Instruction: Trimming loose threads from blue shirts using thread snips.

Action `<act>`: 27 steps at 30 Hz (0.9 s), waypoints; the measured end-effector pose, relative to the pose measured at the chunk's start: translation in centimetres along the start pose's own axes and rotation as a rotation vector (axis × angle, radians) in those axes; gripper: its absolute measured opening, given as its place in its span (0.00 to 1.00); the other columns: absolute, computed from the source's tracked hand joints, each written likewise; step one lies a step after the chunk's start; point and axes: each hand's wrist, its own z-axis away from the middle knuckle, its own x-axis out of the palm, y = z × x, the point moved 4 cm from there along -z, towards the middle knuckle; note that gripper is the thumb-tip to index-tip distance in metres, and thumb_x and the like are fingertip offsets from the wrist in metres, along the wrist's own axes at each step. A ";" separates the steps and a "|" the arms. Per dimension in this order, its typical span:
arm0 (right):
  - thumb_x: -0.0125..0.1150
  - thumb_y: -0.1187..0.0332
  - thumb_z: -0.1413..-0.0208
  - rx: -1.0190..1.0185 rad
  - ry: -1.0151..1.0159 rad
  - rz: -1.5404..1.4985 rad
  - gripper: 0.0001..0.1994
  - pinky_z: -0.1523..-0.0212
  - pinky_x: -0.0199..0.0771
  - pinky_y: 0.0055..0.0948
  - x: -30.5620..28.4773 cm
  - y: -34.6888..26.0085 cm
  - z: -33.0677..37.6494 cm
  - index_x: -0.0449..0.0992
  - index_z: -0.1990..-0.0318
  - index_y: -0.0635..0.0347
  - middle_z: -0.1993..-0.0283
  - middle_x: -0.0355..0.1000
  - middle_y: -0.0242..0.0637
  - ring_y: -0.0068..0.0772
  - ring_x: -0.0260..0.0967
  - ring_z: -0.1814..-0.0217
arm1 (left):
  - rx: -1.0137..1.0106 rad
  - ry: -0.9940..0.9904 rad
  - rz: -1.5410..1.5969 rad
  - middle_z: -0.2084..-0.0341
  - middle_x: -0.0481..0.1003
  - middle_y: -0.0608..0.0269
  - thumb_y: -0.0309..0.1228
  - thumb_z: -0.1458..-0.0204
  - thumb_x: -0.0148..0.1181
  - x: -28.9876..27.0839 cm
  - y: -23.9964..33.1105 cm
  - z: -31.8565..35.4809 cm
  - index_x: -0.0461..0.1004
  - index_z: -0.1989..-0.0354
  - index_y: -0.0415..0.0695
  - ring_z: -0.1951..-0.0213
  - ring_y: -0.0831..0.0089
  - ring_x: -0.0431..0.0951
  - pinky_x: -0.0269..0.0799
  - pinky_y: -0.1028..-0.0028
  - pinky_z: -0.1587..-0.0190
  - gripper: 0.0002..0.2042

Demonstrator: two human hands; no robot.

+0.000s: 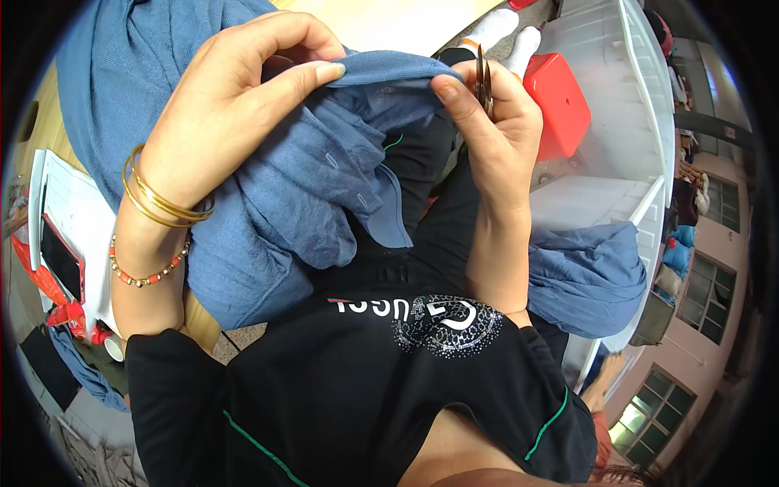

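Observation:
A blue knit shirt (pixel 284 195) is bunched over my lap and the wooden table, with buttonholes and a collar point showing. My left hand (pixel 243 97) is closed, thumb and fingers pinching a folded edge of the shirt. My right hand (pixel 499 114) pinches the other end of that edge, so the strip is stretched between both hands. Dark thread snips (pixel 484 85) are also held in my right hand, blades pointing up past the fingers. Bracelets circle my left wrist.
To the right stands a translucent plastic bin (pixel 625 97) beside a red plastic box (pixel 558 105). More blue fabric (pixel 588 276) hangs over a bin edge. On the left is a white machine-like object (pixel 77 211) with a dark phone-like slab (pixel 61 256). Another person's foot (pixel 604 381) shows lower right.

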 end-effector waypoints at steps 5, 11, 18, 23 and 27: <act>0.68 0.74 0.40 -0.067 0.007 0.142 0.06 0.69 0.56 0.12 0.0 0.6 0.0 0.78 0.59 0.66 0.70 0.67 0.19 0.09 0.59 0.70 | -0.036 -0.083 0.304 0.65 0.73 0.72 0.28 0.36 0.57 -1.1 -0.2 -0.6 0.74 0.58 0.38 0.59 0.84 0.72 0.65 0.82 0.51 0.06; 0.69 0.73 0.43 -0.294 0.025 0.323 0.15 0.60 0.65 0.17 1.9 -1.5 -0.4 0.79 0.49 0.65 0.62 0.71 0.26 0.17 0.64 0.62 | -0.033 0.004 0.316 0.61 0.77 0.71 0.29 0.36 0.58 -1.1 -1.3 -0.6 0.75 0.50 0.37 0.57 0.86 0.74 0.67 0.84 0.51 0.10; 0.74 0.79 0.54 -0.561 -0.127 0.548 0.23 0.68 0.69 0.23 3.9 -2.2 0.0 0.81 0.47 0.62 0.64 0.72 0.36 0.25 0.69 0.68 | -0.032 0.046 0.312 0.61 0.78 0.70 0.28 0.36 0.58 -1.0 -1.0 -0.6 0.74 0.45 0.38 0.58 0.88 0.75 0.68 0.86 0.52 0.13; 0.75 0.79 0.56 -0.617 -0.089 0.634 0.24 0.71 0.68 0.24 4.2 -2.0 -0.1 0.82 0.47 0.59 0.67 0.70 0.34 0.25 0.67 0.71 | -0.023 0.032 0.307 0.64 0.79 0.71 0.28 0.36 0.58 -0.9 -1.2 -0.7 0.74 0.45 0.38 0.59 0.88 0.75 0.68 0.85 0.52 0.14; 0.75 0.78 0.56 -0.617 -0.059 0.648 0.22 0.72 0.67 0.26 4.4 -2.1 0.0 0.83 0.49 0.58 0.70 0.69 0.33 0.25 0.66 0.72 | -0.043 -0.014 0.290 0.62 0.79 0.70 0.28 0.36 0.58 -1.1 -1.3 -0.7 0.73 0.45 0.38 0.58 0.88 0.76 0.68 0.85 0.50 0.14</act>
